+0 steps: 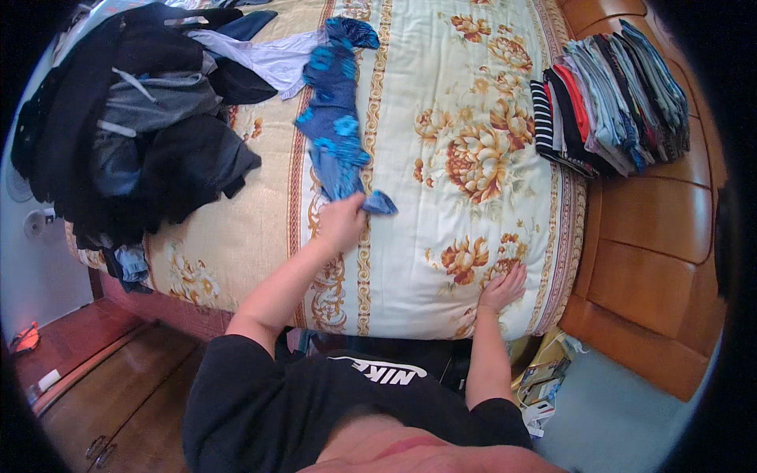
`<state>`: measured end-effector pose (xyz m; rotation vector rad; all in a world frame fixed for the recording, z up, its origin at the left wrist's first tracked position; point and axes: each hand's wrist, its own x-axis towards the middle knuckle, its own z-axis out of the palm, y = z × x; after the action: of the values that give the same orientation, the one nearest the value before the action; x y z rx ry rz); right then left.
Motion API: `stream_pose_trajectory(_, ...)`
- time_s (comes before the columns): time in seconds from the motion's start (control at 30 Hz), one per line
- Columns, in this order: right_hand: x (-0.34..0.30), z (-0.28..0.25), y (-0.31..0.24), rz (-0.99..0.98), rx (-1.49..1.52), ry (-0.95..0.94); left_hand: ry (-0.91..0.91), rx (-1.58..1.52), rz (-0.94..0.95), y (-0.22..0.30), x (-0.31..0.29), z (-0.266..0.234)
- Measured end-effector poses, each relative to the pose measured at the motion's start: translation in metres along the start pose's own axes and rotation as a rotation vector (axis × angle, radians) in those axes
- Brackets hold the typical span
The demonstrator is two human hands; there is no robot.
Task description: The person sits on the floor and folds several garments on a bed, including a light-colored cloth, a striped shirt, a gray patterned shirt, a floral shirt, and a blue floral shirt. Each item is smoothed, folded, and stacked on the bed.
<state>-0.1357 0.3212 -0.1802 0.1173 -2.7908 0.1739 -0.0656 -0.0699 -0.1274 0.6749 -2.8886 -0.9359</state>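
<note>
My left hand [343,224] is closed on the near end of a blue garment [335,118] with lighter blue flowers. The garment stretches away from me over the bed in a long, narrow, bunched shape, slightly blurred, so its exact kind is unclear. A white garment [264,59] lies against its far left side. Resting on the bedspread [410,260] near the front edge, my right hand [505,288] has its fingers stretched out and holds nothing.
A heap of dark clothes [158,150] covers the left of the bed. At the right, a row of folded clothes [611,102] stands against the brown headboard [650,221]. A wooden cabinet [118,394] is at lower left; a small rack of items [544,378] stands below the bed's right corner.
</note>
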Motion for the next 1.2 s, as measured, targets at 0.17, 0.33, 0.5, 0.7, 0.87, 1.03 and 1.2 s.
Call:
stream_pose_trajectory(0.17,-0.004,0.004,0.004,-0.022,0.000,0.062,-0.112,-0.176,-0.038,0.023,-0.091,0.015)
stream_pose_trajectory(0.33,-0.005,0.013,0.009,0.060,-0.134,0.002,-0.286,-0.380,0.069,0.021,-0.173,0.022)
stream_pose_trajectory(0.5,-0.027,-0.019,-0.111,0.031,0.985,-0.436,-0.561,-0.569,0.276,0.027,-0.234,0.015)
stream_pose_trajectory(0.7,-0.123,-0.059,-0.231,-0.131,0.838,-0.557,-0.594,-0.932,0.127,0.007,-0.247,0.003)
stream_pose_trajectory(0.87,-0.108,-0.103,-0.227,-0.163,1.398,-0.724,-0.031,-1.091,-0.301,-0.035,-0.219,0.002)
stream_pose_trajectory(1.03,-0.082,-0.183,-0.211,-0.326,1.280,-0.975,-0.483,-2.108,-0.395,-0.013,-0.193,-0.029)
stream_pose_trajectory(1.2,-0.067,-0.182,-0.170,-0.413,0.986,-0.521,-0.036,-1.687,-0.527,0.009,-0.185,-0.038)
